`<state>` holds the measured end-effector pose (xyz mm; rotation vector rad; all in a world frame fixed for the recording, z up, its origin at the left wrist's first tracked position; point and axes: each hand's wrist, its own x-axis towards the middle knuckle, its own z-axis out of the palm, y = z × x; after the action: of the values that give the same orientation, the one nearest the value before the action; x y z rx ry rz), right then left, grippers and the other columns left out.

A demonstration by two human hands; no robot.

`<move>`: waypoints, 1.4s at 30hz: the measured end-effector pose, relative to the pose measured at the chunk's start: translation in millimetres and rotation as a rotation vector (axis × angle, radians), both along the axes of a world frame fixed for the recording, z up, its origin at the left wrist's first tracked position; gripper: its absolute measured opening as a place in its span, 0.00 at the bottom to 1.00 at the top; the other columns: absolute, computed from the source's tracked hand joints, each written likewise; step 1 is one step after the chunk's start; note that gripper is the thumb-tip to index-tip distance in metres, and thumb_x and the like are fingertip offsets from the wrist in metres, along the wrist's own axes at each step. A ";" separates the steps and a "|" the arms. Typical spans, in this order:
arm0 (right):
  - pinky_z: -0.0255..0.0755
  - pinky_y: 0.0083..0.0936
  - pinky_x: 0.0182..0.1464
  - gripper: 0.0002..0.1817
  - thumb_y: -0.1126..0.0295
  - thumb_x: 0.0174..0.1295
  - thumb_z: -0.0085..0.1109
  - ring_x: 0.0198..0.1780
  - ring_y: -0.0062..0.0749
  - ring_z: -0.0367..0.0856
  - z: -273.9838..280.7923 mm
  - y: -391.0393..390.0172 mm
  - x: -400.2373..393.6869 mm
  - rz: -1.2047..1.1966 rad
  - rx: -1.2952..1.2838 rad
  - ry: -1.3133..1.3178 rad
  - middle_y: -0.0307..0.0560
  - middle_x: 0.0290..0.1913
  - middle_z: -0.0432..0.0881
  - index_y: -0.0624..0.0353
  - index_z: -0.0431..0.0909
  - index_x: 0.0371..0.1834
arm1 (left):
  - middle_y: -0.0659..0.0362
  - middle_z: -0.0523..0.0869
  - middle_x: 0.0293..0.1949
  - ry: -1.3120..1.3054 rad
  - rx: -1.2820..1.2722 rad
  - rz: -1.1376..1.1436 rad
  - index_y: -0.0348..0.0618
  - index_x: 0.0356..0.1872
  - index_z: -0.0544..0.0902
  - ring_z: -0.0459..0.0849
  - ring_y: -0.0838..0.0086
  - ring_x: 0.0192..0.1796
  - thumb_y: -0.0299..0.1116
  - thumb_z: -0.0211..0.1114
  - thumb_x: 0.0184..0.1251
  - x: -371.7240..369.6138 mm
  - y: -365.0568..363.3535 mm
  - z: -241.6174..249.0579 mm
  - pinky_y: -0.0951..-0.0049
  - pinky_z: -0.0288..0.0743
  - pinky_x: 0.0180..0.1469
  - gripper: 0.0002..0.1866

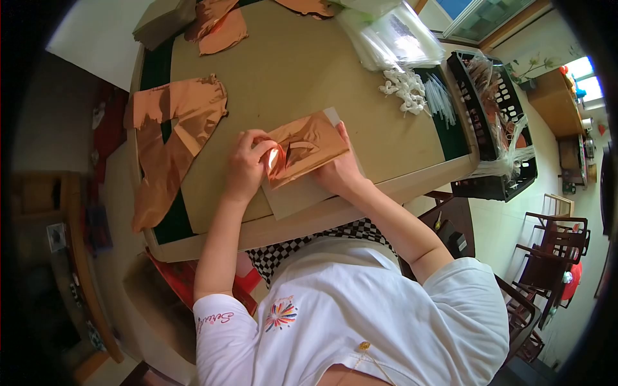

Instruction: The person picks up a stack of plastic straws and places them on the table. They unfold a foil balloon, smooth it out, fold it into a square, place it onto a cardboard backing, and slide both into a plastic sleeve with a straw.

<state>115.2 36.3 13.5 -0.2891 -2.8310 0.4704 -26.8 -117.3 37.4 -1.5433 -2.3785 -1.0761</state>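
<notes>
A folded copper-coloured foil balloon [306,145] lies over a grey card [296,198] close to the table's near edge. My left hand [248,164] pinches the foil at its left end, where it is bunched and shiny. My right hand [340,168] holds the right side, with fingers partly hidden beneath and a thumb along the edge. To the left lies a flat, uninflated foil balloon [187,122] of the same colour, with a small hole through it, hanging over the table's edge.
More copper foil [222,38] lies at the far left beside a grey stack [164,22]. Clear plastic bags [393,35], white ribbon bundles [405,92] and thin clear straws [439,100] sit at the far right. A black crate [476,116] stands beyond the table's right edge.
</notes>
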 end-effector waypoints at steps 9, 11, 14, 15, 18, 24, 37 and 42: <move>0.51 0.51 0.72 0.23 0.73 0.57 0.56 0.70 0.49 0.62 2.3 44.5 18.2 -0.031 -0.270 0.180 0.52 0.64 0.72 0.51 0.75 0.59 | 0.60 0.77 0.44 0.167 -0.123 0.063 0.47 0.40 0.81 0.76 0.64 0.49 0.24 0.60 0.55 14.1 -5.9 -9.5 0.67 0.75 0.49 0.11; 0.57 0.49 0.69 0.18 0.77 0.59 0.54 0.66 0.48 0.68 1.2 71.3 9.6 -0.081 -0.467 0.264 0.52 0.62 0.74 0.56 0.79 0.53 | 0.60 0.77 0.44 0.154 -0.128 0.080 0.46 0.40 0.81 0.76 0.64 0.49 0.24 0.60 0.55 16.1 -5.7 -9.6 0.66 0.75 0.50 0.11; 0.58 0.47 0.69 0.14 0.75 0.65 0.51 0.66 0.42 0.68 38.3 74.5 -13.9 -0.025 -0.656 0.274 0.50 0.62 0.74 0.58 0.79 0.52 | 0.59 0.77 0.46 0.166 -0.143 0.080 0.45 0.40 0.79 0.76 0.63 0.49 0.23 0.60 0.56 17.1 -5.0 -11.5 0.66 0.75 0.51 0.11; 0.58 0.48 0.69 0.14 0.73 0.65 0.51 0.66 0.42 0.68 37.6 68.4 -19.6 0.058 -0.497 0.236 0.49 0.62 0.74 0.58 0.79 0.52 | 0.58 0.77 0.47 0.178 -0.149 0.081 0.45 0.40 0.79 0.76 0.63 0.50 0.23 0.59 0.56 16.5 -5.1 -12.2 0.65 0.75 0.51 0.10; 0.56 0.47 0.69 0.18 0.65 0.68 0.51 0.68 0.41 0.65 26.9 60.7 -27.4 0.276 -0.095 0.075 0.48 0.64 0.72 0.57 0.76 0.58 | 0.52 0.75 0.54 0.161 -0.190 0.118 0.43 0.46 0.75 0.76 0.58 0.55 0.21 0.58 0.58 15.7 -5.5 -17.3 0.63 0.76 0.52 0.14; 0.50 0.43 0.72 0.23 0.63 0.68 0.49 0.72 0.35 0.59 11.4 60.4 -3.3 0.371 0.092 0.047 0.44 0.69 0.67 0.55 0.69 0.66 | 0.42 0.67 0.62 0.005 -0.030 0.155 0.42 0.52 0.65 0.72 0.47 0.60 0.13 0.52 0.59 12.2 -3.2 -24.6 0.58 0.73 0.54 0.20; 0.50 0.43 0.73 0.25 0.62 0.67 0.51 0.73 0.34 0.59 7.3 63.9 -3.1 0.364 0.105 0.050 0.42 0.70 0.66 0.54 0.67 0.67 | 0.55 0.74 0.59 0.257 -0.228 0.197 0.46 0.49 0.82 0.70 0.59 0.64 0.30 0.62 0.63 -7.1 -25.7 -15.2 0.58 0.69 0.58 0.13; 0.53 0.43 0.71 0.24 0.64 0.65 0.55 0.72 0.36 0.61 6.0 68.5 -4.0 0.391 0.122 0.090 0.42 0.68 0.68 0.53 0.69 0.65 | 0.55 0.72 0.64 0.415 -0.295 0.213 0.54 0.53 0.82 0.66 0.59 0.68 0.36 0.61 0.66 -15.1 -25.2 -15.4 0.48 0.63 0.62 0.15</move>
<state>111.2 104.7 19.5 0.3079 -2.8123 0.3715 -41.8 -142.5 22.0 -1.3791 -2.3997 -0.3317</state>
